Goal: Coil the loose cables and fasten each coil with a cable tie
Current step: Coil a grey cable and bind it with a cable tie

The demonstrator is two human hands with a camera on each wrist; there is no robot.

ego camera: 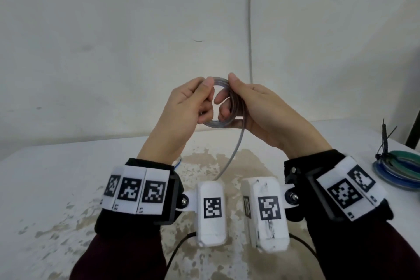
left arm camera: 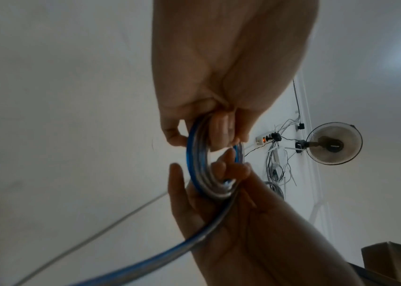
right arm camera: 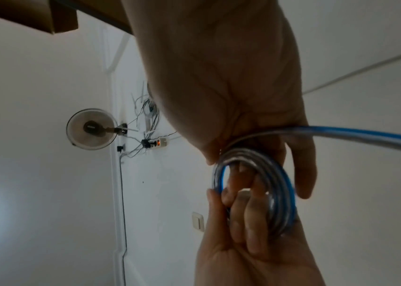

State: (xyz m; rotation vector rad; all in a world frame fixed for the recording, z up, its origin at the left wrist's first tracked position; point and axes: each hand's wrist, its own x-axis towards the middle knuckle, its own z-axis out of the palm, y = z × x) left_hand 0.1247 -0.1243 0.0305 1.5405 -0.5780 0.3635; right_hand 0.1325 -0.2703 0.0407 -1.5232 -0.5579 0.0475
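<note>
Both hands are raised above the table (ego camera: 68, 177), holding one small coil (ego camera: 223, 121) of clear cable with a blue stripe. My left hand (ego camera: 205, 102) pinches the coil's left side between thumb and curled fingers. My right hand (ego camera: 227, 95) grips the right side, its fingers hooked through the loop. The loose tail (ego camera: 235, 150) hangs from the coil down towards the table. The left wrist view shows the coil (left arm camera: 195, 168) edge-on, between the left hand (left arm camera: 202, 133) above and the right hand (left arm camera: 209, 174) below. In the right wrist view the tail (right arm camera: 365, 135) leaves the coil (right arm camera: 280, 193) rightwards.
Tied coils (ego camera: 400, 166), blue and green, lie at the table's right edge with black cable ties (ego camera: 386, 138) sticking up. The white tabletop has worn brown patches. A plain wall stands close behind. A wall fan (left arm camera: 334, 143) and a power strip (left arm camera: 265, 138) hang high up.
</note>
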